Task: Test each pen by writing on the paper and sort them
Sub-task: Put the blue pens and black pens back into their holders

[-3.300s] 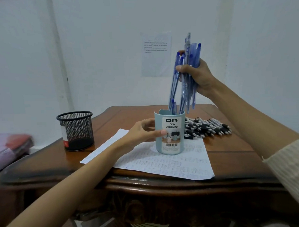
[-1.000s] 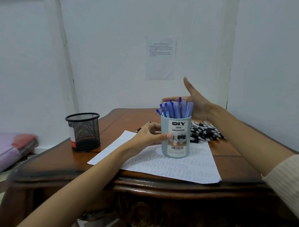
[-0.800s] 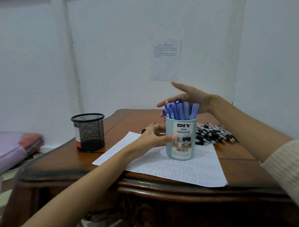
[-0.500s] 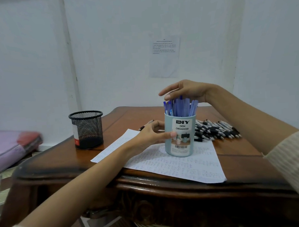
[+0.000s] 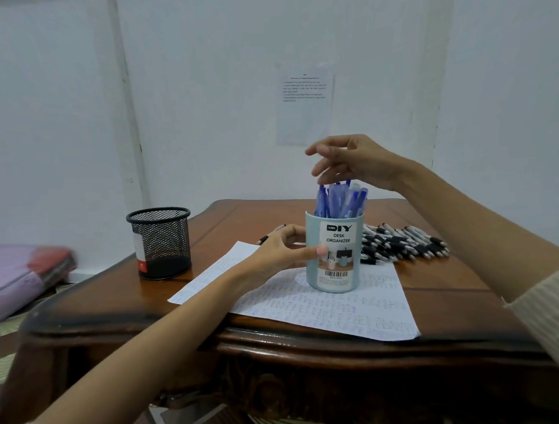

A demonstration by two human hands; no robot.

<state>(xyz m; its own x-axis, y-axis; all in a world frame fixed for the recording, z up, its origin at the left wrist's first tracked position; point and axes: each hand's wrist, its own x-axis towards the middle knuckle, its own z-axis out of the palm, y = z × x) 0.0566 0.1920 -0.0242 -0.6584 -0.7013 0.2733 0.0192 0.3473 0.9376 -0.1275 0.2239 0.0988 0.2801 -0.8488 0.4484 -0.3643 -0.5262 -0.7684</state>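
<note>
A pale blue desk organizer cup (image 5: 336,263) stands on a handwritten paper sheet (image 5: 324,306) and is full of blue pens (image 5: 338,199). My left hand (image 5: 280,250) grips the cup's left side, thumb across its front. My right hand (image 5: 353,162) hovers just above the pen tops, fingers loosely bent and holding nothing. A pile of black-and-white pens (image 5: 401,243) lies on the table right of the cup. One more dark pen (image 5: 271,234) pokes out behind my left hand.
A black mesh cup (image 5: 160,242) stands at the table's left. The wooden table (image 5: 115,302) has a raised rounded front edge. Pink and red folded things (image 5: 24,271) lie low at far left. A printed sheet (image 5: 305,108) hangs on the wall.
My right hand lowered a bundle of blue pens into the organizer and let go. It then moved over the pen tops, now with bent fingers. My left hand kept holding the cup.
</note>
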